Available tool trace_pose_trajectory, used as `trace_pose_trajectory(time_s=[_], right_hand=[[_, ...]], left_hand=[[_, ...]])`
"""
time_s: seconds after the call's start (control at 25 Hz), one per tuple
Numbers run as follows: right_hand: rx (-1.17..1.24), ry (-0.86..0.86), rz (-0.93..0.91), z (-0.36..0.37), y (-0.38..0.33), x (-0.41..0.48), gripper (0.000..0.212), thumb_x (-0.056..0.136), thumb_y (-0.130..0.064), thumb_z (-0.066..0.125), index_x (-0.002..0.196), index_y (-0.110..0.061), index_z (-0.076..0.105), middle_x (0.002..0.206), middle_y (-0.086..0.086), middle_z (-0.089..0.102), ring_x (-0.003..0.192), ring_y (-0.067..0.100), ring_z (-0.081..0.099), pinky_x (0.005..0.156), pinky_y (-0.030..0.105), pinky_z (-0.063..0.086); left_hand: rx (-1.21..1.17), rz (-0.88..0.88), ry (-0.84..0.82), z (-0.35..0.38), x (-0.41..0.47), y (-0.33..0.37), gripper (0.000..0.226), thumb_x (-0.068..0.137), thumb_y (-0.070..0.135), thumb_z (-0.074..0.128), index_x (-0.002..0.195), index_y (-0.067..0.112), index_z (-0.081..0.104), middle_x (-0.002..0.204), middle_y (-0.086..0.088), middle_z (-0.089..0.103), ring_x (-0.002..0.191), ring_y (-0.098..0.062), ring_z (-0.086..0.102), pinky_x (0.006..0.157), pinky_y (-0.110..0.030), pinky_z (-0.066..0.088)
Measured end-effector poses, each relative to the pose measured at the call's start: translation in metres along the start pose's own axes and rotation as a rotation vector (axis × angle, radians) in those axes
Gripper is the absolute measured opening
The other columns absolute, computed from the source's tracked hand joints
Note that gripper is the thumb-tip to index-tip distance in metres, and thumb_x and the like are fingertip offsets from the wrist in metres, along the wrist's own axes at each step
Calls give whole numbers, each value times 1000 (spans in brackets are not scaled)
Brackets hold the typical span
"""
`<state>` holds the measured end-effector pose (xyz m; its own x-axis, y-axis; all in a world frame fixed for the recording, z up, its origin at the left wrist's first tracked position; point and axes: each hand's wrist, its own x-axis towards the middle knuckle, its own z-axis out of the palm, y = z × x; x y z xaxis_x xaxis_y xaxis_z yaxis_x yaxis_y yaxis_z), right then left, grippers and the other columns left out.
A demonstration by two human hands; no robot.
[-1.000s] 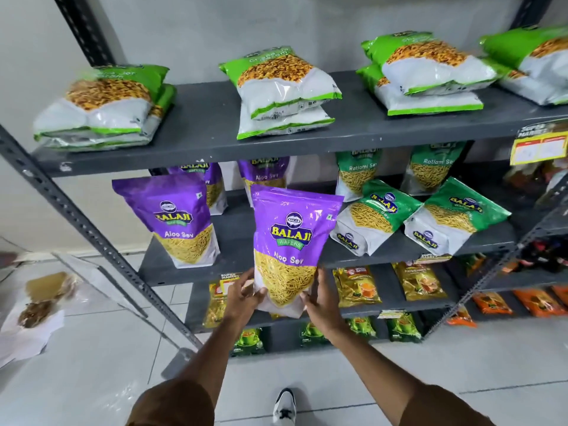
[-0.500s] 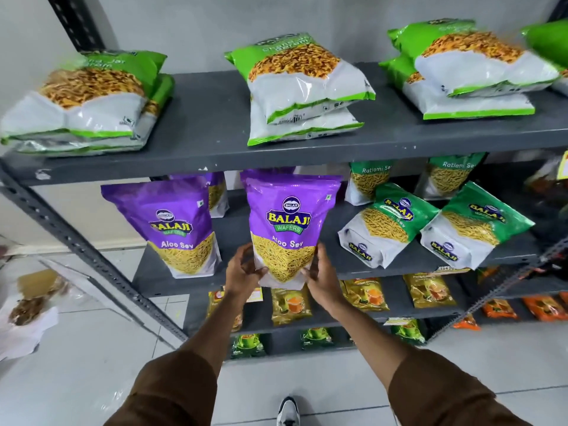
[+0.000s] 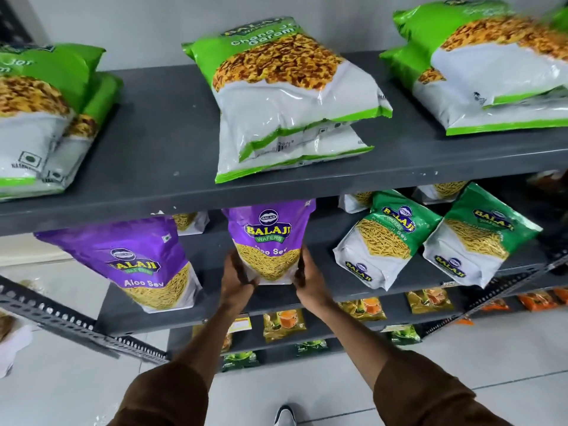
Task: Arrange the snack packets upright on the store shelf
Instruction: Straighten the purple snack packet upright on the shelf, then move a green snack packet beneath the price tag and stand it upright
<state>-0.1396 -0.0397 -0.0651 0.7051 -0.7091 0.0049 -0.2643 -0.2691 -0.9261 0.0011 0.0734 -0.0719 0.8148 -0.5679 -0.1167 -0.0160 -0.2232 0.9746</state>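
A purple Aloo Sev packet (image 3: 268,238) stands upright on the second grey shelf (image 3: 307,293), its top hidden behind the shelf above. My left hand (image 3: 236,278) grips its lower left edge and my right hand (image 3: 309,278) its lower right edge. A second purple Aloo Sev packet (image 3: 135,262) stands upright to the left, leaning slightly. Two green Ratlami Sev packets (image 3: 384,238) (image 3: 479,235) stand tilted to the right.
On the top shelf (image 3: 159,155) lie flat stacks of light-green packets at the left (image 3: 40,118), middle (image 3: 292,96) and right (image 3: 491,69). More packets stand behind the front row. Lower shelves hold small yellow, green and orange packets. A slotted metal upright (image 3: 61,318) runs at the left.
Both hands lifted the purple packet from below shelf level up and forward onto the second shelf. The camera moved closer to the shelves.
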Motion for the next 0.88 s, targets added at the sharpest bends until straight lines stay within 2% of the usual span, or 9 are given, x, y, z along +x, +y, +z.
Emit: trace_pose_trajectory(time_s=[0.08,0.16,0.24,0.36,0.52,0.64,0.72,0.8,0.88], right_hand=[[-81,51,-60,-18,7,-11,84,88,8,53,153,-35,21,157,-6,35,143,14,38,114,35,39],[-110,174,-120,-39,11,-19,80,88,7,52,153,-30,23,155,-7,34,143,16,37,116,36,38],[-142,322,-129,-66,11,-26,73,86,4,52,149,-24,30,150,-1,41,137,19,42,114,37,39],[-125,487,10,-111,23,-40,67,84,-1,57,146,-17,36,144,9,45,132,28,43,110,43,37],[-49,502,330,-155,62,-36,62,85,-21,63,139,1,42,137,27,48,130,42,42,105,44,37],[186,450,510,-167,78,-19,51,89,-29,67,124,3,49,126,28,59,120,43,56,98,48,48],[306,376,590,-170,86,-5,59,88,-42,66,127,-3,45,130,22,60,120,40,59,101,52,49],[341,317,594,-171,97,9,70,86,-48,67,134,-5,39,135,20,57,123,40,58,103,52,48],[392,312,552,-167,104,12,75,81,-46,72,138,-11,37,136,21,58,118,39,61,99,51,52]], left_hand=[[300,123,173,5,-29,-7,70,71,4,76,130,3,38,129,-13,40,117,-20,41,99,-27,37],[516,225,259,20,-61,-10,52,82,30,64,122,2,43,125,-21,37,118,-31,36,104,-45,32],[584,335,138,45,-79,0,39,89,37,47,115,7,46,119,-19,42,115,-30,38,101,-47,34],[568,493,-17,97,-77,43,15,95,24,45,105,16,53,108,-8,59,101,-22,52,88,-40,47],[452,284,-69,164,-49,87,14,88,32,50,99,26,58,100,-1,73,91,-21,68,79,-36,54],[469,35,-118,198,-15,97,41,89,41,52,119,14,59,126,-14,65,118,-33,60,100,-41,47],[559,-99,-179,213,2,90,52,95,41,45,131,6,52,140,-21,52,129,-36,49,107,-41,38],[488,-211,-286,224,11,85,48,97,38,42,128,4,55,138,-23,53,123,-34,52,102,-38,39],[381,-259,-319,226,13,79,40,94,35,48,120,8,62,126,-21,62,106,-27,57,89,-34,41]])
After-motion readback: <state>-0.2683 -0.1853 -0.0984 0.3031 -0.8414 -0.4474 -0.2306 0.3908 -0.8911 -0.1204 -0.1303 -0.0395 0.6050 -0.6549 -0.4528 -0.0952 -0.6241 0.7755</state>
